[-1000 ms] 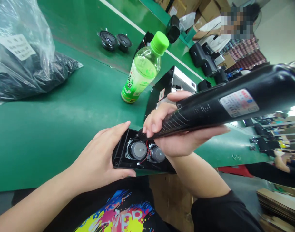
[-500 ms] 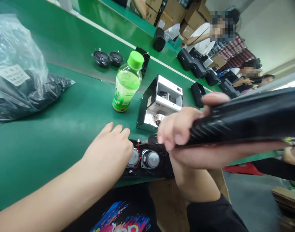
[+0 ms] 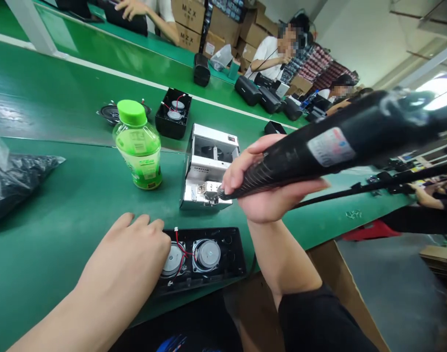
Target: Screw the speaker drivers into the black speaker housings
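The left hand (image 3: 130, 249) lies flat, fingers together, on the left end of an open black housing (image 3: 223, 256) at the bench's (image 3: 62, 210) near edge; two round drivers (image 3: 206, 254) with red wires sit inside it. The right hand (image 3: 267, 188) is wrapped around a black screwdriver (image 3: 318, 149), its tip at the mouth of a white feeder box (image 3: 208, 166) just beyond. Left of the box stands a green bottle (image 3: 138, 146), a black bag (image 3: 14, 176) farther left. Behind them sits another housing (image 3: 174, 115); people work across the line.
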A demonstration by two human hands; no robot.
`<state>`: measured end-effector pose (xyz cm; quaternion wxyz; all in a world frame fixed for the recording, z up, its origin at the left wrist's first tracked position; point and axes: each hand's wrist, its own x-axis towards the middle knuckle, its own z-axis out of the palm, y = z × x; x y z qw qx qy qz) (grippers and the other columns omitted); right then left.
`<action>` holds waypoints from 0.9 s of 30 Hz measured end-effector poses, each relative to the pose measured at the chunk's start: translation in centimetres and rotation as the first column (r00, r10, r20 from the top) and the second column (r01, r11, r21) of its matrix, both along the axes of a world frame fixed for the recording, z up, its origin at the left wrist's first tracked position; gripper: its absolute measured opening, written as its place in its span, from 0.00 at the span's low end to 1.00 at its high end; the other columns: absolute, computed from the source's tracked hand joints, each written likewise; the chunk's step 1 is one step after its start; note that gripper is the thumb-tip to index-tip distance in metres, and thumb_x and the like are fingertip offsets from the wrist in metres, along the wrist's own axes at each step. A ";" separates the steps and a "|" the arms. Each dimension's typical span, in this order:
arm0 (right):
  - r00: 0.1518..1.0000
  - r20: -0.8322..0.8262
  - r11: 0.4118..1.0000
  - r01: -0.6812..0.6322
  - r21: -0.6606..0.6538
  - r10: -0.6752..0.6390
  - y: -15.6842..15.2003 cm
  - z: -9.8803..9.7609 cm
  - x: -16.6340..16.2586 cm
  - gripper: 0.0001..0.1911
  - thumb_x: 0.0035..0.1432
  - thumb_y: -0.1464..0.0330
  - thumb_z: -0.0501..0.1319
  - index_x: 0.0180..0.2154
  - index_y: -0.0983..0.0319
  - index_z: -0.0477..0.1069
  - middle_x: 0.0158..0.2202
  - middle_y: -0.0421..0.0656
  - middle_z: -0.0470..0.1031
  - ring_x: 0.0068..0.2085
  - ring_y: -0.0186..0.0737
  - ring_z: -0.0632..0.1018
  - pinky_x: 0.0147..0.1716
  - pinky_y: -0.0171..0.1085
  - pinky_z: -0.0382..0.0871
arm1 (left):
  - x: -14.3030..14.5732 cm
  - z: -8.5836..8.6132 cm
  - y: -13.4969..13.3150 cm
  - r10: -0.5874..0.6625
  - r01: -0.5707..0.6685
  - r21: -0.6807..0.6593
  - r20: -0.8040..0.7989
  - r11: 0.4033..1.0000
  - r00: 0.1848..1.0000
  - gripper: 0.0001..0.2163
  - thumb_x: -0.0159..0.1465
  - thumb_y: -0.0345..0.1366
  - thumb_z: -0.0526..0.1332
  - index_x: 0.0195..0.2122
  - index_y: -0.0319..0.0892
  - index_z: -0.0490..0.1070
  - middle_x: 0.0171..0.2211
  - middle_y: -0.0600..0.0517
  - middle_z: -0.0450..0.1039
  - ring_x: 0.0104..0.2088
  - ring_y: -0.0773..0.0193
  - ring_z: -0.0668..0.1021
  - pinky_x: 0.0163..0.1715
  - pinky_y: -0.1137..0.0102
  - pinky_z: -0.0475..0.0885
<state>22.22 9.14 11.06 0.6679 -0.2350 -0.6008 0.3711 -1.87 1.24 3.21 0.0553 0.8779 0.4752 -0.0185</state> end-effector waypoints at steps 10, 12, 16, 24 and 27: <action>0.999 -0.046 0.996 0.020 -0.087 -0.024 1.4 -3.0 -0.4 0.48 0.73 0.16 0.59 0.57 0.50 0.85 0.24 0.33 0.75 0.18 0.40 0.73 0.17 0.40 0.67 | -0.8 -1.5 0.3 -0.113 0.112 0.119 0.000 0.987 0.994 0.19 0.68 0.17 0.62 0.29 0.48 0.85 0.37 0.40 0.86 0.45 0.38 0.89 0.62 0.34 0.85; 0.996 -0.080 0.997 0.040 -0.071 -0.046 1.1 -3.9 -0.4 0.45 0.78 0.20 0.58 0.58 0.51 0.85 0.23 0.32 0.74 0.16 0.39 0.71 0.15 0.38 0.65 | -1.5 -1.8 0.1 -0.140 0.138 0.151 0.005 0.979 0.990 0.19 0.67 0.18 0.63 0.31 0.49 0.86 0.38 0.41 0.87 0.47 0.37 0.89 0.68 0.30 0.83; 0.980 -0.153 0.992 0.124 -0.033 -0.128 -0.2 -3.4 0.0 0.38 0.82 0.27 0.58 0.56 0.50 0.87 0.21 0.31 0.71 0.15 0.38 0.69 0.15 0.36 0.66 | -3.3 0.1 0.2 -0.259 0.202 0.299 0.163 0.933 0.952 0.14 0.73 0.27 0.62 0.35 0.52 0.84 0.45 0.48 0.93 0.49 0.41 0.91 0.67 0.34 0.80; 0.965 -0.193 0.984 0.178 0.001 -0.175 -1.6 -0.1 0.7 0.39 0.82 0.26 0.62 0.60 0.51 0.89 0.26 0.33 0.78 0.19 0.40 0.77 0.19 0.38 0.78 | 2.5 9.0 10.6 -0.065 -0.060 0.397 0.294 0.916 0.954 0.12 0.82 0.36 0.66 0.40 0.48 0.87 0.48 0.45 0.91 0.47 0.46 0.87 0.50 0.51 0.78; 0.970 -0.178 0.986 0.169 -0.003 -0.167 -2.2 0.3 1.1 0.40 0.82 0.26 0.63 0.59 0.52 0.90 0.27 0.35 0.80 0.20 0.41 0.80 0.22 0.40 0.84 | 5.0 8.9 14.2 -0.051 -0.080 0.382 0.322 0.921 0.945 0.10 0.83 0.40 0.74 0.43 0.44 0.84 0.45 0.49 0.88 0.50 0.53 0.88 0.59 0.52 0.85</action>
